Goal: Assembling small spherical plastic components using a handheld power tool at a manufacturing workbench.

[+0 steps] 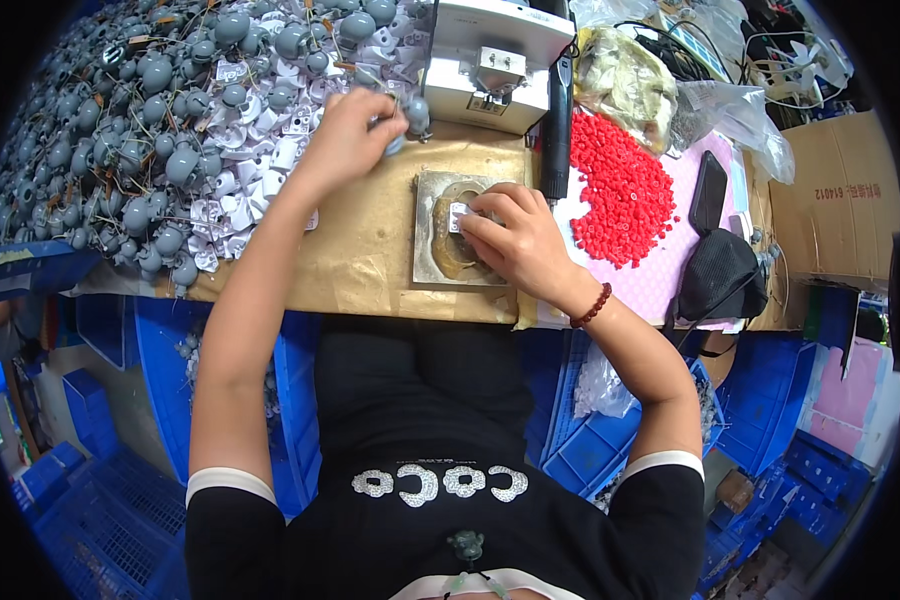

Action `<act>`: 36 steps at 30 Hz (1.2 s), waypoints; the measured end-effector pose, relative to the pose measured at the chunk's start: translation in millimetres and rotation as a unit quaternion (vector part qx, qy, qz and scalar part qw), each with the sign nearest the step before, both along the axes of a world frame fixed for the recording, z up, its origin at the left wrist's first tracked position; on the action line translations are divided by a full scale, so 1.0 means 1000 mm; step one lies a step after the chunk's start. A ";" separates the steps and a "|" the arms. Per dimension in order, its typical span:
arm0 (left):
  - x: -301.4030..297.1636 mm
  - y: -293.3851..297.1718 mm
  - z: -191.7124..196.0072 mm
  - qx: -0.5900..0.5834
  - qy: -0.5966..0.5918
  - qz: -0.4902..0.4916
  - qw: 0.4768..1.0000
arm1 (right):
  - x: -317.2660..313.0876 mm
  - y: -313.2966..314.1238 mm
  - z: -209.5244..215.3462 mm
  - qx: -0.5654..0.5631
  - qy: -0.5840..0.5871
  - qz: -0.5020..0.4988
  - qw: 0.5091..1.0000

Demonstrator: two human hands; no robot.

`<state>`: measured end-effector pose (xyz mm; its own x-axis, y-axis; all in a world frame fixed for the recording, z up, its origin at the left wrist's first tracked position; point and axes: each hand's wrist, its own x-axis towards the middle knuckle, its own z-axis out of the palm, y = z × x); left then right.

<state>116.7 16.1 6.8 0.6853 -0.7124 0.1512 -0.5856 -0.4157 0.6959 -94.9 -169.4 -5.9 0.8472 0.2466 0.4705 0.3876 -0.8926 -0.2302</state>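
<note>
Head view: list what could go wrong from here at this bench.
1. The left hand grips a grey part at the edge of the big parts heap; pulling might drag neighbours loose.
2. The right hand presses a small white piece on the metal plate; fingers could get pinched.
3. The red beads lie loose and could scatter.

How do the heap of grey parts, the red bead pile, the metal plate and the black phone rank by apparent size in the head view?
Largest to smallest:
1. heap of grey parts
2. red bead pile
3. metal plate, partly hidden under a hand
4. black phone
</note>
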 end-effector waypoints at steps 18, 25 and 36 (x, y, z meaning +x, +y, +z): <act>-0.061 0.017 0.104 -0.131 0.346 -0.174 0.913 | 0.011 -0.008 0.052 0.216 -0.095 -0.028 0.972; -0.109 0.015 0.059 -0.228 0.789 -0.132 0.555 | -0.002 0.007 0.085 0.616 0.233 0.080 0.748; -0.150 0.042 0.010 -0.185 0.596 0.059 0.779 | -0.014 0.005 0.021 0.195 0.083 -0.008 0.977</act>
